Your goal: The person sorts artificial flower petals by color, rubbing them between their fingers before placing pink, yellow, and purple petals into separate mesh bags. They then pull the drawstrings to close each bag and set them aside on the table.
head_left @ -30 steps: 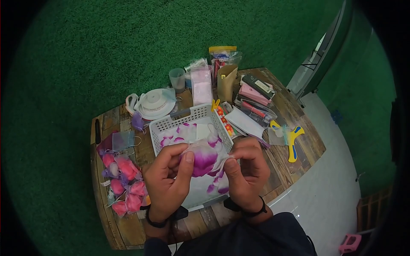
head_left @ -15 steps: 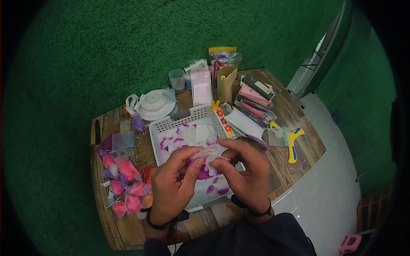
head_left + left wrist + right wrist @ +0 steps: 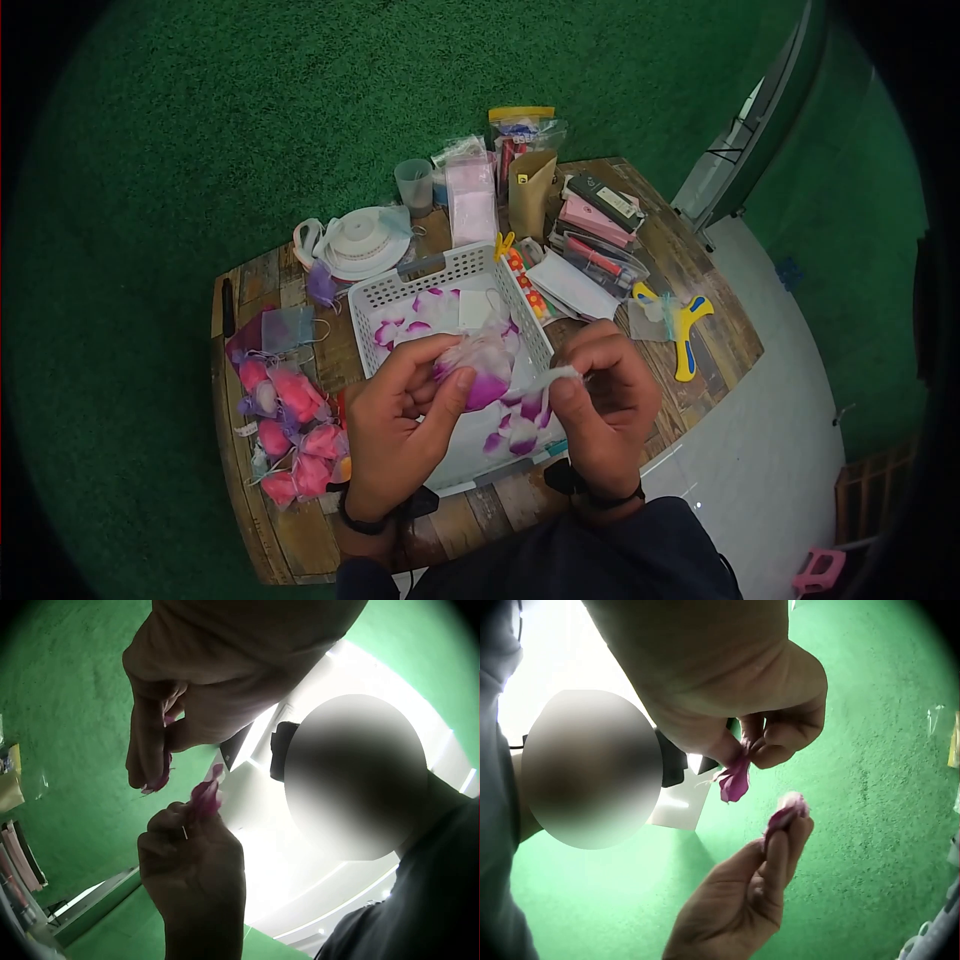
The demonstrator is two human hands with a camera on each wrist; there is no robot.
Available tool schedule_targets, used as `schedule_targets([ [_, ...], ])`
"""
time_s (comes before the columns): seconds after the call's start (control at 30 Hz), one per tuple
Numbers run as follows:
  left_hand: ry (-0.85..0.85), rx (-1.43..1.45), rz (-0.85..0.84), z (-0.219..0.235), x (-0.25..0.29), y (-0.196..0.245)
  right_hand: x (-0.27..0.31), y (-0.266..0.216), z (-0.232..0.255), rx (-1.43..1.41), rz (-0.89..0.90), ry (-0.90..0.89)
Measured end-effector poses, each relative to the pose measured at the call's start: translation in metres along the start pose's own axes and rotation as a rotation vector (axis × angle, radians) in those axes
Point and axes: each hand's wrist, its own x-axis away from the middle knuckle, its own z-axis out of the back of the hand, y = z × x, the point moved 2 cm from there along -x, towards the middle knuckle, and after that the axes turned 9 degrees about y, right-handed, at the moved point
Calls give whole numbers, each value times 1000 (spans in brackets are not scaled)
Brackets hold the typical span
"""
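My left hand pinches a bunch of white-and-purple petals between thumb and fingers, above a white basket. To its right, my right hand grips a thin whitish piece edge-on; in the right wrist view this is a purple petal piece pinched between thumb and fingertips. A gap separates the two hands in both wrist views. More white-and-purple petals lie in the basket, along with a whitish card. My hands hide part of the basket's middle.
Pink-filled sheer pouches lie left of the basket. Behind stand a ribbon roll, a clear cup and a brown paper bag. Packets and a yellow-and-blue tool are on the right of the wooden table.
The hands came together over the petals half a second ago, and the right hand has since drawn away to the right with a petal piece. The left hand keeps its bunch.
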Motion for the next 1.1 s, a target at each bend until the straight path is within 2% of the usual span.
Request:
schedule_targets([
  [0.03, 2, 1, -1, 0, -1, 0, -1, -6, 1, 0, 1, -2],
  [0.1, 39, -4, -43, -1, -1, 1, -1, -17, -2, 130, -73, -255],
  [0.13, 38, -5, -44, -2, -1, 2, 1, -16, -4, 200, -95, -272],
  [0.23, 22, 28, -28, -5, 2, 3, 0, -7, -8, 284, -75, -220],
  [0.3, 6, 16, -135, -4, 3, -1, 0, -1, -10, 287, -76, -188],
  [0.33, 3, 15, -135, -4, 4, 1, 1, 0, -10, 293, -80, -160],
  [0.6, -97, -59, -80, 2, 3, -1, 4, 5, -13, 316, -96, -128],
  [0.77, -54, -33, -46, -1, 3, 3, 5, 4, -11, 320, -166, -142],
  [0.87, -7, 5, -33, -3, 2, 6, 7, 10, -10, 237, -178, -129],
  [0.93, 18, 22, -33, -2, 2, 7, 8, 7, -9, 82, -309, -44],
  [1.1, 59, -21, -41, 1, 3, 7, 10, -16, -6, -145, -380, -32],
])
